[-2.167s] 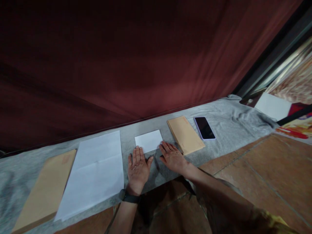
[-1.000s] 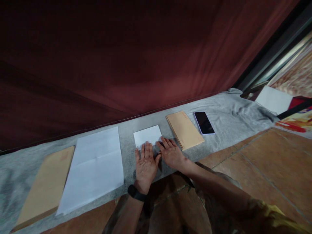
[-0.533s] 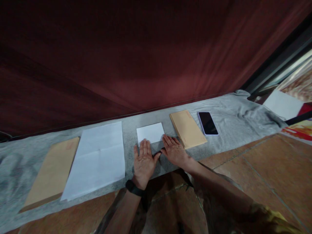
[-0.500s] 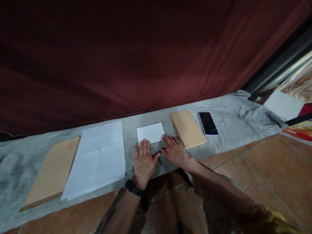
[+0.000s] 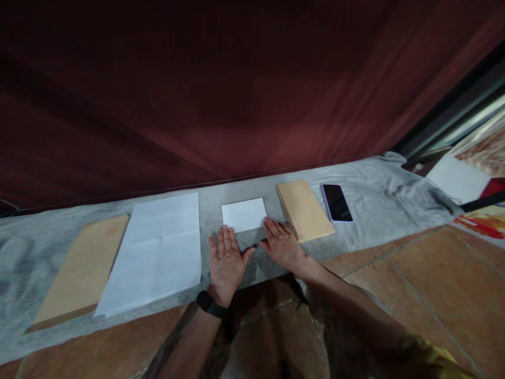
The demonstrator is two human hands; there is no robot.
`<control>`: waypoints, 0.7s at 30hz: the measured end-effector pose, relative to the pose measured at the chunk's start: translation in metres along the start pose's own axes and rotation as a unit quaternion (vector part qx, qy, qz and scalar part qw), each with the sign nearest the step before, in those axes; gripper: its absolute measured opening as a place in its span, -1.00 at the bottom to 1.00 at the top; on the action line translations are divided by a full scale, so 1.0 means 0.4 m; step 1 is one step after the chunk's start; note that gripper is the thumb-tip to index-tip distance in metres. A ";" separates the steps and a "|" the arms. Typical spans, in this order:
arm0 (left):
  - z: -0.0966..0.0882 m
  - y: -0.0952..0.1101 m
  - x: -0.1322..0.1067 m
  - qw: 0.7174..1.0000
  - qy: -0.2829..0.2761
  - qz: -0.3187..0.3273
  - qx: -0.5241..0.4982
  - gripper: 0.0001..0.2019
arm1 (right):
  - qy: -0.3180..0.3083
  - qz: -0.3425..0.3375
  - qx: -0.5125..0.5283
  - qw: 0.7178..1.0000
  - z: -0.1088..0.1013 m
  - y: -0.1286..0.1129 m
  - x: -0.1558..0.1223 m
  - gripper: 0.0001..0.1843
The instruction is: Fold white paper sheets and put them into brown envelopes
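A small white rectangle of folded paper (image 5: 244, 214) lies flat on the grey cloth in front of me. My left hand (image 5: 226, 261), with a black band on its wrist, lies with fingers stretched, their tips by the paper's near left corner. At the near right corner are the fingertips of my right hand (image 5: 283, 243), which is also spread flat. Neither hand grips anything. Just right of my right hand is a stack of brown envelopes (image 5: 305, 210). To the left lie large white sheets (image 5: 158, 250) with fold creases, partly over a larger brown envelope (image 5: 81, 268).
A phone (image 5: 337, 203) in a pale purple case lies right of the envelope stack. The grey cloth (image 5: 379, 195) covers a long narrow surface against a dark red curtain (image 5: 236, 105). Brown floor tiles (image 5: 426, 273) run along the near side.
My left hand has slid a little to the left, away from the right hand. My right hand stays at the paper's near right corner. The view has shifted slightly.
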State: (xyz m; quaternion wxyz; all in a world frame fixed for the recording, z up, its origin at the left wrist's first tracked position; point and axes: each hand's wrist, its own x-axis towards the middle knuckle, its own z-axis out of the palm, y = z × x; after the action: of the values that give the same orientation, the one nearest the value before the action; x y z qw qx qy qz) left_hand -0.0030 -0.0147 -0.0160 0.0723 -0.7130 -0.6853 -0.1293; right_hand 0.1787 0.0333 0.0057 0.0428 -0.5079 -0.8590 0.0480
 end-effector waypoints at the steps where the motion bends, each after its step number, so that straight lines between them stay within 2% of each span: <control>1: 0.000 0.000 0.000 1.000 0.000 -0.002 0.001 -0.16 | -0.001 0.000 0.002 1.000 0.000 0.000 0.000 -0.38; 10: -0.023 0.015 0.013 1.000 -0.010 -0.014 -0.016 -0.22 | 0.002 -0.002 0.012 1.000 0.005 0.006 0.004 -0.39; 17: -0.027 0.051 0.035 0.994 -0.060 0.088 -0.035 -0.37 | -0.002 -0.005 0.010 1.000 -0.012 0.007 0.008 -0.46; 21: -0.020 0.073 0.045 0.990 -0.084 0.109 -0.037 -0.35 | 0.000 -0.013 0.013 1.000 -0.031 0.011 0.021 -0.49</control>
State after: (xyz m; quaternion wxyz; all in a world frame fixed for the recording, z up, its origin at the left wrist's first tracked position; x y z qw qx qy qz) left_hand 0.0260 -0.0012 -0.0012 0.0013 -0.7941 -0.6017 -0.0856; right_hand 0.1799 0.0431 0.0175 0.0499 -0.4965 -0.8646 0.0582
